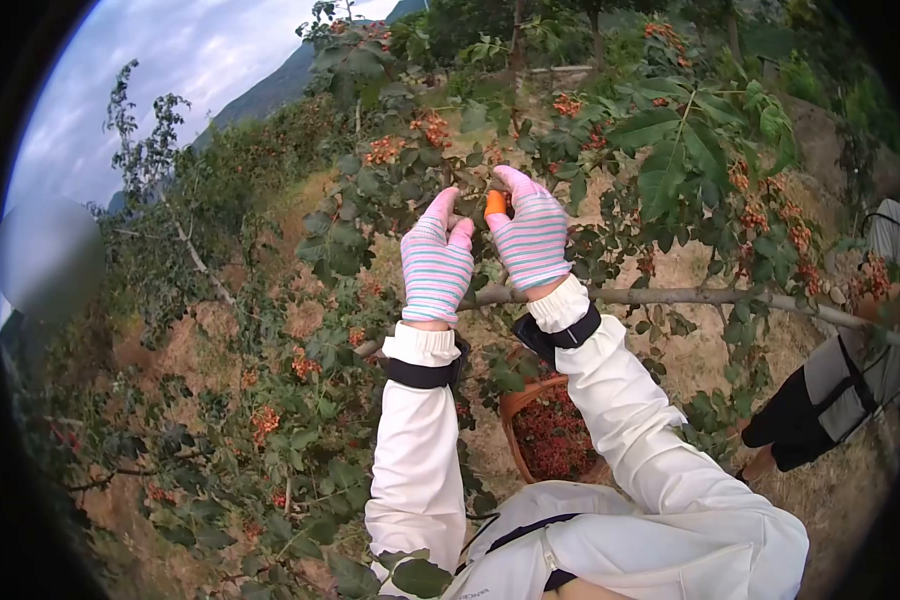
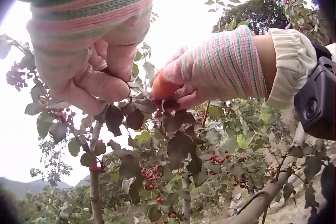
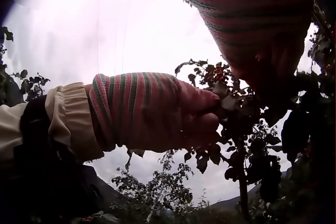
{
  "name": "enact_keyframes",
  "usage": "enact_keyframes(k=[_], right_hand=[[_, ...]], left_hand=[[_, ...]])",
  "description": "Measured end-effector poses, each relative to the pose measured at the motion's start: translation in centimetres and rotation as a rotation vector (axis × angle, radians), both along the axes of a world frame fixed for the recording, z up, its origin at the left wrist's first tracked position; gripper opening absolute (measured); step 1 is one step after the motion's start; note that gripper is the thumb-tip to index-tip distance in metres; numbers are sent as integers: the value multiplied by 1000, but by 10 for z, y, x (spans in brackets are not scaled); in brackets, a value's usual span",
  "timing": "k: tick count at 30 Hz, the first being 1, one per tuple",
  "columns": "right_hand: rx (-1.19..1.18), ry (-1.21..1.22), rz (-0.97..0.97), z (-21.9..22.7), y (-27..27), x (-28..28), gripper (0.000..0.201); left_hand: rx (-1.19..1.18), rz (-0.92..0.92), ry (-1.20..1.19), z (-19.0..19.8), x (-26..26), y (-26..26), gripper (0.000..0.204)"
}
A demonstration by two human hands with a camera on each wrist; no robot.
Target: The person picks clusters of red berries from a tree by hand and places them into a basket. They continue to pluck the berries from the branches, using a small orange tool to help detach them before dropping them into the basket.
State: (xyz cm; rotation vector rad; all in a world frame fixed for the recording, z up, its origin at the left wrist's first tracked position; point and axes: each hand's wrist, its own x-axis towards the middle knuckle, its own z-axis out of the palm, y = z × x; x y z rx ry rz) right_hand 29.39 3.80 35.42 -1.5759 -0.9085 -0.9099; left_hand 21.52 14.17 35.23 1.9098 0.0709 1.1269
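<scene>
Both hands wear pink gloves with green and white stripes and are raised together among the leaves. My left hand (image 1: 437, 258) pinches a leafy twig (image 2: 137, 103) between thumb and fingertips. Just to its right, my right hand (image 1: 533, 235) curls thumb and finger in at the same leafy growth, its tips partly hidden by leaves. An orange cap (image 1: 495, 204) covers a digit of the right hand. Small red berries (image 2: 151, 175), like Sichuan pepper, hang below the hands. A woven basket (image 1: 511, 424) filled with picked red berries sits below the right forearm.
A bare branch (image 1: 670, 296) crosses under the wrists. More berry clusters (image 1: 432, 129) hang behind the hands, and broad green leaves (image 1: 675, 150) reach in at the right. Another person (image 1: 805, 400) is partly visible at the right edge. Dry grass covers the slope.
</scene>
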Motion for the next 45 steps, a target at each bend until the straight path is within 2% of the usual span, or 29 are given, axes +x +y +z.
enact_keyframes(k=[2, 4, 6, 7, 8, 10, 11, 12, 14, 16, 18, 20, 22, 23, 24, 26, 27, 28, 30, 31, 32, 34, 35, 37, 38, 40, 42, 44, 45], right_hand=[[201, -14, -92, 4, 5, 5, 46], [513, 243, 135, 26, -18, 6, 41], [597, 416, 426, 50, -42, -18, 44], [662, 451, 600, 44, -43, -18, 40], [663, 457, 598, 34, -42, -16, 40], [906, 856, 1355, 7, -36, -1, 34], [947, 1049, 1484, -7, -29, 11, 29], [959, 1047, 1480, -6, -30, 14, 29], [1036, 1510, 1505, -7, -30, 16, 22], [999, 1490, 1466, -2, -32, 12, 25], [868, 1556, 1580, 1, -30, 20, 26], [839, 1668, 1594, 0, -16, 27, 25], [504, 1667, 1755, -8, -3, 28, 23], [513, 1721, 1652, -14, 4, 27, 22], [516, 1728, 1654, -17, 11, 25, 22], [649, 1735, 1369, -23, 22, 24, 23], [692, 1725, 1353, -25, 27, 22, 23], [704, 1729, 1354, -29, 29, 20, 23], [541, 1769, 1620, -35, 30, 10, 22], [338, 1697, 1632, -37, 27, 5, 27], [295, 1681, 1664, -38, 26, -1, 28], [258, 1545, 1466, -34, 28, -3, 31], [267, 1551, 1466, -33, 28, -7, 31], [347, 1213, 941, -26, 30, -14, 36], [352, 1212, 941, -25, 34, -16, 36], [487, 1003, 756, -27, 44, -20, 41], [540, 955, 773, -24, 52, -18, 38], [823, 1509, 1235, -15, 53, -9, 35], [559, 1113, 935, -18, 60, -13, 33]], left_hand=[[44, 12, -10, 1, 3, -4, 42], [33, 43, -22, 4, -3, -7, 39], [-71, 50, -30, 5, -10, -8, 36], [-53, 75, -62, 3, -10, -7, 31], [-53, 75, -57, 3, -14, -5, 31], [-60, 156, 47, 11, -27, -6, 30], [-29, 170, 10, 14, -33, -11, 25], [102, 270, -46, 14, -34, -7, 21], [23, 276, 77, 10, -40, -9, 21], [-10, 238, 93, 0, -42, -7, 21], [-51, 203, 100, -12, -39, 1, 22], [-151, 212, 55, -23, -36, 12, 21], [-168, 216, 52, -23, -38, 22, 20], [-173, 241, 41, -22, -39, 29, 19], [-176, 265, 30, -17, -38, 31, 18], [-184, 278, -16, -5, -39, 33, 17], [-174, 279, -12, 2, -39, 34, 18], [-162, 280, -10, 9, -39, 32, 18], [-166, 281, 0, 15, -35, 33, 18], [-160, 259, -12, 16, -32, 35, 19], [-156, 237, -23, 17, -31, 36, 19], [-148, 198, -26, 24, -29, 30, 19], [-182, 157, -20, 28, -29, 26, 19], [-204, 142, 6, 38, -31, 13, 18], [-201, 140, 8, 39, -29, 13, 18], [-200, 76, 7, 41, -28, 15, 18], [-216, 72, 19, 43, -27, 13, 18], [-196, 100, 50, 47, -28, 5, 18], [-194, 99, 50, 47, -28, 4, 18]])
